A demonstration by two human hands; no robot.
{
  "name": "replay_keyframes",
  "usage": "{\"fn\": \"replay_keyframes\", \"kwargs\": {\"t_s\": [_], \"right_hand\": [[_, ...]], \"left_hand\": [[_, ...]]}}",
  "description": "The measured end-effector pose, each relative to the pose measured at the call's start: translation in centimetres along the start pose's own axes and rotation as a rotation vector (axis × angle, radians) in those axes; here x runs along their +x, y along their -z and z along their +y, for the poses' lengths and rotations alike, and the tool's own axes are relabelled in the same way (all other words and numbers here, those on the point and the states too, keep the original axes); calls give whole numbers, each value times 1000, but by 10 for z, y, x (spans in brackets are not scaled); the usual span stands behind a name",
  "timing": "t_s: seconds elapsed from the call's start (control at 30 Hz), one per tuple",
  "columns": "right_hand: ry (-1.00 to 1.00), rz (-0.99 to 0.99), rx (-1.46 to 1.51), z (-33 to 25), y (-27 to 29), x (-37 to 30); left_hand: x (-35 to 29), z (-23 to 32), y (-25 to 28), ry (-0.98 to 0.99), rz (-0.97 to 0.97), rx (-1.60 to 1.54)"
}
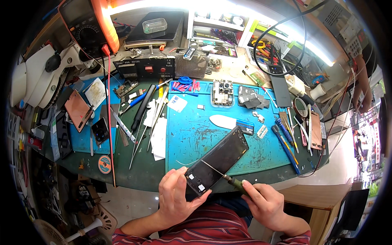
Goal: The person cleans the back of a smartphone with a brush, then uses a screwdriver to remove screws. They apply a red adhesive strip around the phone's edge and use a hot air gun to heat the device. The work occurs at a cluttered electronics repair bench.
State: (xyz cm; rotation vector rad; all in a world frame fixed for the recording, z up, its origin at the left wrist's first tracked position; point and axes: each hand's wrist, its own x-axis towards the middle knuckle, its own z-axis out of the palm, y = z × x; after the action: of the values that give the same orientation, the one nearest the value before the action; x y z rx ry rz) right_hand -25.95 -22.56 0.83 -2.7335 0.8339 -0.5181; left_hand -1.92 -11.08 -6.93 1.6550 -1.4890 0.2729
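My left hand (176, 196) grips the lower end of a slim black phone housing (218, 155), thumb and fingers at its edges. The housing is tilted over the front edge of the bench, with small white patches near my fingers. In my right hand (264, 201) is a tool with a dark green handle (236, 184) and a thin metal shaft. Its shaft lies across the housing's face; whether the tip touches cannot be told. A thin pale strand curves out from the housing's left side. Beyond it, a white blade-shaped spreader (223, 122) lies on the blue mat (185, 141).
A circuit board (222, 93) sits in a clear tray at the mat's back. Brushes (285, 143) lie at the right, tweezers (158, 112) and a black-handled tool (141, 107) at the left. A multimeter (85, 28) hangs far left, its red lead crossing the bench.
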Motion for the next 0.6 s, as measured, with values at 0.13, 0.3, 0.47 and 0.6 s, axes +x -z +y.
{"fn": "replay_keyframes", "kwargs": {"t_s": [0.13, 0.3, 0.47, 0.6], "right_hand": [[-10, 14, -15, -1, -1, 0], [-1, -52, 19, -6, 6, 4], [16, -45, 10, -8, 6, 5], [58, -80, -25, -13, 13, 7]], "left_hand": [[0, 1, 3, 5, -53, -33], [3, 2, 5, 16, -77, -45], [4, 3, 5, 30, -72, -73], [3, 3, 5, 42, -61, -79]]}}
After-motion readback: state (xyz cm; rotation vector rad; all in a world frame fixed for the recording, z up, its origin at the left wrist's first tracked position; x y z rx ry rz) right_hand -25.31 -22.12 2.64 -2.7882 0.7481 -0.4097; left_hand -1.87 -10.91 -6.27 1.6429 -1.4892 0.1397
